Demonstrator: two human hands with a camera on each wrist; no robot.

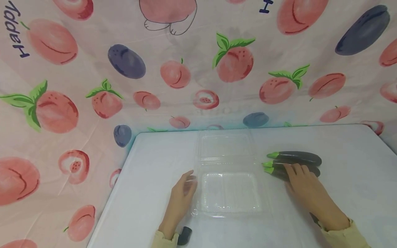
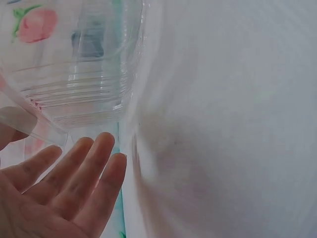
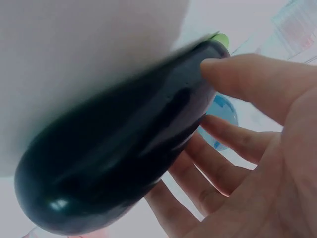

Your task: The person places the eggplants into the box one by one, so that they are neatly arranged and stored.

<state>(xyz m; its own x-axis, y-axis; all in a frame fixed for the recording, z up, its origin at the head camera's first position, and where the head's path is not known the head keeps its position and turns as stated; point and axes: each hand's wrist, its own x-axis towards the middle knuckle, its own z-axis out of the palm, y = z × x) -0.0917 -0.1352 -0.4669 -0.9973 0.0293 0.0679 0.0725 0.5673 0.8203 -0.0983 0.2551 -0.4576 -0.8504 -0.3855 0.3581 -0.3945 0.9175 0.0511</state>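
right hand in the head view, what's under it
Under the right hand lie the two nearer eggplants: their green stem ends show on the left, dark skin on the right. The stretch beneath the fingers is covered and cannot be seen.

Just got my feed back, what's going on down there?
A person's right hand grips one of three eggplants, seemingly the nearest, lying together on the white table. Their green stems point toward a clear plastic container, which sits open with no eggplant in it. The left hand is by the container's left edge, fingers loosely extended; whether it touches the plastic is hard to tell.
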